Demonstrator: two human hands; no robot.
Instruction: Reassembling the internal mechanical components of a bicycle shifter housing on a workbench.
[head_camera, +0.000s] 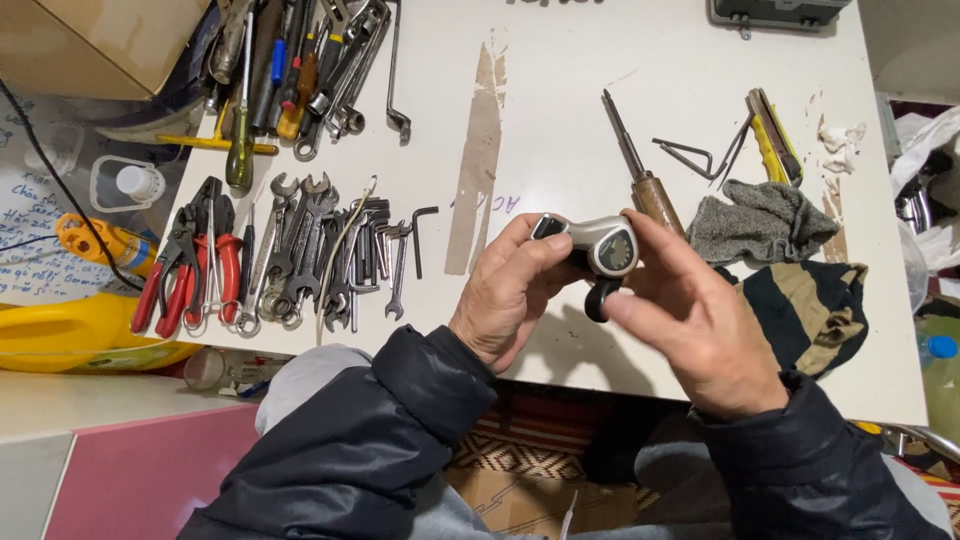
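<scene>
Both hands hold a small silver and black gear shifter unit (597, 244) with a round dial, just above the front of the white table (560, 120). My left hand (510, 295) grips its left end with fingers curled around it. My right hand (690, 320) pinches its right side, thumb on a black lever under the dial. A wooden-handled screwdriver (640, 170) lies just behind the unit.
Rows of wrenches and hex keys (330, 250) and red-handled pliers (190, 260) lie at the left. More screwdrivers (270, 80) are piled at the back left. A grey rag (760, 220), a yellow utility knife (772, 135) and a striped cloth (810, 310) sit at the right.
</scene>
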